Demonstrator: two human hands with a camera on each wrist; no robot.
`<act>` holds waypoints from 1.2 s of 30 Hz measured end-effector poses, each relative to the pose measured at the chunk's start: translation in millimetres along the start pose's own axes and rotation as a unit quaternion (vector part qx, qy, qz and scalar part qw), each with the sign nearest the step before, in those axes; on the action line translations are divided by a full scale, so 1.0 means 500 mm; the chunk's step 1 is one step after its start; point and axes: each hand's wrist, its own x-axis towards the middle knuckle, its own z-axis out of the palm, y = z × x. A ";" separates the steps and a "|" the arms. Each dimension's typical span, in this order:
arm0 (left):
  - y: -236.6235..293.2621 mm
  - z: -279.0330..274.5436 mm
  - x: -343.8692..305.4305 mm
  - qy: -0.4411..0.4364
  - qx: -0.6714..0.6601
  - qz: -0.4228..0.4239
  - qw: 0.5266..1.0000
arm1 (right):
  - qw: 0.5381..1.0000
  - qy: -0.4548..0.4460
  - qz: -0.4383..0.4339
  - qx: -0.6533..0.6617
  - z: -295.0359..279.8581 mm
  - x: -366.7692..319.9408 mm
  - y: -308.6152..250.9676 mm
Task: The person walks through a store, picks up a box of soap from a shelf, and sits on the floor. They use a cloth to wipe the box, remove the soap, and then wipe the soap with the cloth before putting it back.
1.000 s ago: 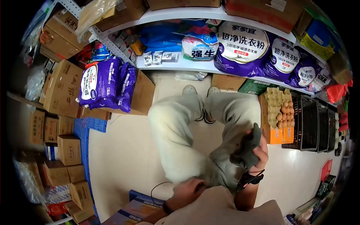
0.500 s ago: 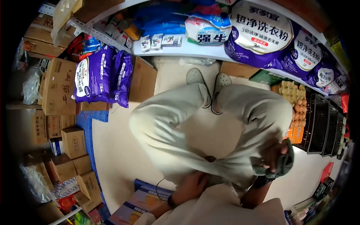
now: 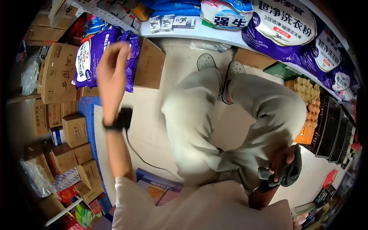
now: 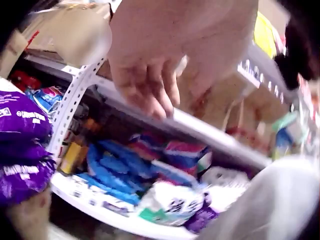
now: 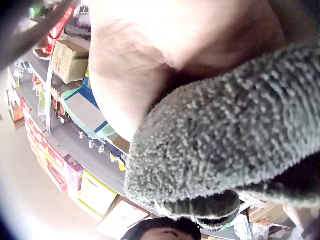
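My left hand (image 3: 112,71) is raised at the left, in front of the purple bags of washing powder (image 3: 86,61). It holds nothing; in the left wrist view its fingers (image 4: 157,92) hang loosely curled before the shelving. A dark grey-green fuzzy cloth (image 3: 292,173) is in my right hand (image 3: 279,163), beside the right thigh. The fingers of that hand curl over the cloth. Close up in the right wrist view, the cloth (image 5: 225,130) shows a thick, looped pile and folds, and covers much of the hand.
Ahead, a white shelf (image 3: 184,32) carries small boxes and more washing powder. Cardboard boxes (image 3: 74,130) are stacked at the left. Brown eggs (image 3: 312,113) in a tray stand by black crates (image 3: 331,126) at the right. A cable (image 3: 140,153) trails from the left wrist.
My left hand has gone from the lap up and left toward the purple bags. My right hand has shifted outward to the right with the cloth still in it. The head view has shifted.
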 end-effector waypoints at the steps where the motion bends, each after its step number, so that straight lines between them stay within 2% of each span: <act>1: -0.060 0.050 0.058 0.017 -0.053 0.004 0.998 | 1.000 0.007 -0.001 -0.007 0.012 0.003 0.000; 3: -0.168 0.145 0.156 -0.064 0.036 0.031 0.997 | 0.999 0.000 -0.033 -0.017 0.047 0.028 0.008; 4: -0.210 0.198 0.191 -0.067 0.100 0.082 0.989 | 0.999 0.000 -0.047 -0.017 0.066 0.037 0.017; 5: -0.231 0.253 0.216 -0.075 0.160 0.139 0.974 | 0.998 0.020 -0.053 -0.038 0.083 0.043 0.025; 7: -0.228 0.331 0.236 -0.120 0.216 0.189 0.950 | 0.994 0.067 -0.055 -0.069 0.115 0.051 0.051; 8: -0.250 0.369 0.251 -0.171 0.246 0.159 0.941 | 0.991 0.090 -0.053 -0.081 0.127 0.051 0.065; 11: -0.290 0.461 0.265 -0.119 0.307 0.267 0.906 | 0.966 0.158 -0.059 -0.197 0.135 -0.030 0.111; 12: -0.299 0.476 0.275 -0.143 0.328 0.248 0.900 | 0.955 0.173 -0.055 -0.232 0.141 -0.038 0.123; 15: -0.331 0.495 0.286 -0.153 0.333 0.261 0.893 | 0.927 0.169 -0.052 -0.331 0.146 -0.025 0.125; 16: -0.330 0.493 0.309 -0.197 0.309 0.218 0.905 | 0.927 0.175 -0.025 -0.330 0.152 -0.007 0.111; 17: -0.325 0.488 0.313 -0.199 0.315 0.187 0.909 | 0.928 0.177 0.002 -0.329 0.156 0.012 0.106; 18: -0.316 0.482 0.321 -0.197 0.321 0.158 0.913 | 0.929 0.171 -0.041 -0.326 0.152 0.023 0.112; 19: -0.306 0.478 0.327 -0.196 0.326 0.129 0.916 | 0.939 0.147 -0.007 -0.312 0.145 0.034 0.106; 20: -0.320 0.475 0.328 -0.164 0.342 0.162 0.911 | 0.945 0.125 0.027 -0.301 0.140 0.046 0.092; 21: -0.342 0.480 0.337 -0.164 0.343 0.170 0.909 | 0.951 0.105 0.034 -0.290 0.135 0.053 0.084; 22: -0.385 0.491 0.347 -0.139 0.327 0.217 0.909 | 0.957 0.083 0.038 -0.275 0.127 0.055 0.087; 24: -0.405 0.502 0.351 -0.142 0.286 0.206 0.925 | 0.963 0.058 0.055 -0.257 0.120 0.056 0.086; 28: -0.376 0.521 0.342 -0.163 0.324 0.181 0.914 | 0.959 0.069 0.043 -0.272 0.126 0.051 0.076; 29: -0.365 0.524 0.341 -0.143 0.327 0.189 0.915 | 0.965 0.075 0.030 -0.249 0.124 0.045 0.078; 31: -0.379 0.537 0.359 -0.106 0.248 0.266 0.926 | 0.973 0.090 -0.004 -0.211 0.120 0.024 0.079; 32: -0.374 0.542 0.364 -0.101 0.241 0.277 0.925 | 0.975 0.098 0.009 -0.201 0.123 0.012 0.075; 33: -0.363 0.538 0.370 -0.135 0.282 0.250 0.916 | 0.974 0.107 -0.006 -0.200 0.125 0.008 0.076; 35: -0.335 0.527 0.360 -0.158 0.322 0.189 0.914 | 0.970 0.132 0.054 -0.196 0.133 0.002 0.063; 36: -0.295 0.507 0.342 -0.170 0.331 0.172 0.912 | 0.983 0.133 0.080 -0.103 0.137 0.000 0.062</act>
